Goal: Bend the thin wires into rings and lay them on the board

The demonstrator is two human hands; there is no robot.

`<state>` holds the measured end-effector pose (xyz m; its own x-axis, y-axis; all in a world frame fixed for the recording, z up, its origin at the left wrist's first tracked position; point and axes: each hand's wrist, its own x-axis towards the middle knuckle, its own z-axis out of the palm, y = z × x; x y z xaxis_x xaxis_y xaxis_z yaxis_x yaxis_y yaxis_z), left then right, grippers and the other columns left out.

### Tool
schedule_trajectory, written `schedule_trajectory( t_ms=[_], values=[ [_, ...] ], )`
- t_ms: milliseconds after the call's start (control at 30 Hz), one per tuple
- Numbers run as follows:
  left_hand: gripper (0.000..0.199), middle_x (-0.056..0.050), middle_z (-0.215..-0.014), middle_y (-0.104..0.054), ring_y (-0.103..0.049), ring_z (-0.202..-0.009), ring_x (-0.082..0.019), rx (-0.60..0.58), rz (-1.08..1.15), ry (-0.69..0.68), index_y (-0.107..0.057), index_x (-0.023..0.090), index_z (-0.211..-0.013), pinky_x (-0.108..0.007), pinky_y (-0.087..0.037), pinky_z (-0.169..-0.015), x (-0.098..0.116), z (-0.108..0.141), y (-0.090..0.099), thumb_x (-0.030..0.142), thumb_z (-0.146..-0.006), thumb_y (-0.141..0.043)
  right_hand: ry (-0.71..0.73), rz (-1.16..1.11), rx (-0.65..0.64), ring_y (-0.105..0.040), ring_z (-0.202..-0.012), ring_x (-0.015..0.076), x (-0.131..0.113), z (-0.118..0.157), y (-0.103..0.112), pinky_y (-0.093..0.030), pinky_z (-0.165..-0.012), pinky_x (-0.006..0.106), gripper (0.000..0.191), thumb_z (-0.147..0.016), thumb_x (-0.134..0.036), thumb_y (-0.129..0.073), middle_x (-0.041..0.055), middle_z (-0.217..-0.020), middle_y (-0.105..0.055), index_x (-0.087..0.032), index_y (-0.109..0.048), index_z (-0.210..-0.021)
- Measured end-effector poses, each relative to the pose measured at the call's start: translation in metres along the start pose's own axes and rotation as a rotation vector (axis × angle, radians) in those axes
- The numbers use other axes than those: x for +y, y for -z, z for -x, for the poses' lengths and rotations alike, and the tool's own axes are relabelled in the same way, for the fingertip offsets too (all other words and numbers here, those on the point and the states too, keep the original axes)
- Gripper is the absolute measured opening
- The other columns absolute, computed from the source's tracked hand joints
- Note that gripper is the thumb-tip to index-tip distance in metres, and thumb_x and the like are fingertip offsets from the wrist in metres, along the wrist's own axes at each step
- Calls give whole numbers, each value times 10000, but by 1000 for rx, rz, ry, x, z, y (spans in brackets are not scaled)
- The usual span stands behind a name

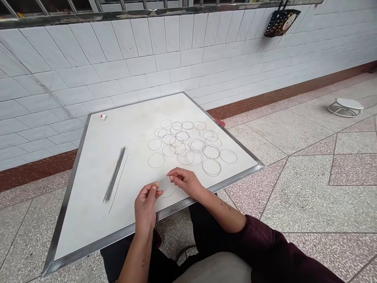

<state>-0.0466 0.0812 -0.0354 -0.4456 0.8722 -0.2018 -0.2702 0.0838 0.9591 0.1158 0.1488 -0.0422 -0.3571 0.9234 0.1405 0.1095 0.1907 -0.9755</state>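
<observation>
Near the table's front edge, my left hand (148, 195) pinches a thin wire ring (168, 196) between thumb and fingers. On the other side, my right hand (184, 181) is closed in a pinch on the same ring near its top. Whether the wire's ends are joined is hidden by my fingers. Just beyond my hands lie several finished-looking wire rings (211, 152), many overlapping. To the left rests a bundle of straight wires (114, 177), with one single wire (118, 182) lying apart on its right side.
The white table (79, 220) has a metal edge and stands by a tiled wall (141, 74). A small white and red object (103, 117) sits at its far left corner. A patterned bag (281, 23) hangs at upper right; a round stool (346, 107) stands on the floor.
</observation>
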Motion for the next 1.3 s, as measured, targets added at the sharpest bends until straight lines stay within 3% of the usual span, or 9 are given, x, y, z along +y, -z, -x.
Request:
schedule_trajectory(
  t_ms=[200,433,767,1033,1300],
  values=[
    [309,-19,-851,-686,-648,-653,-133,5,-50,-16,-726,167,-823,-348,-540,-806,1,0,1,456,-719,-767,29,56,12,-578,-725,137,0,0,0,-474,-677,272,190,-885,-311,-589,4,-840,-669,-239,-679,-1036],
    [266,-5,-819,-675,-650,-662,-144,2,-96,-17,-717,177,-821,-366,-538,-835,3,2,2,435,-760,-738,220,173,-30,-595,-816,143,-6,0,3,-485,-695,264,240,-927,-238,-529,38,-961,-654,-242,-670,-1120],
    [296,-12,-782,-702,-694,-719,-164,19,-39,-2,-719,164,-823,-384,-522,-913,4,3,1,430,-715,-790,223,167,7,-600,-814,141,-5,1,2,-486,-674,256,215,-925,-238,-550,33,-957,-670,-253,-687,-1089],
    [327,-49,-972,-728,-713,-758,-168,45,-13,2,-731,166,-894,-395,-530,-921,4,4,0,406,-689,-817,211,164,0,-594,-800,141,-4,0,3,-482,-666,257,210,-924,-250,-552,34,-990,-678,-259,-693,-1079],
    [303,-25,-830,-723,-714,-758,-191,61,-60,-7,-727,171,-858,-407,-517,-923,2,3,3,427,-710,-794,202,173,-60,-598,-793,137,-5,2,4,-492,-675,259,216,-921,-218,-542,31,-958,-656,-246,-671,-1092]
  ],
)
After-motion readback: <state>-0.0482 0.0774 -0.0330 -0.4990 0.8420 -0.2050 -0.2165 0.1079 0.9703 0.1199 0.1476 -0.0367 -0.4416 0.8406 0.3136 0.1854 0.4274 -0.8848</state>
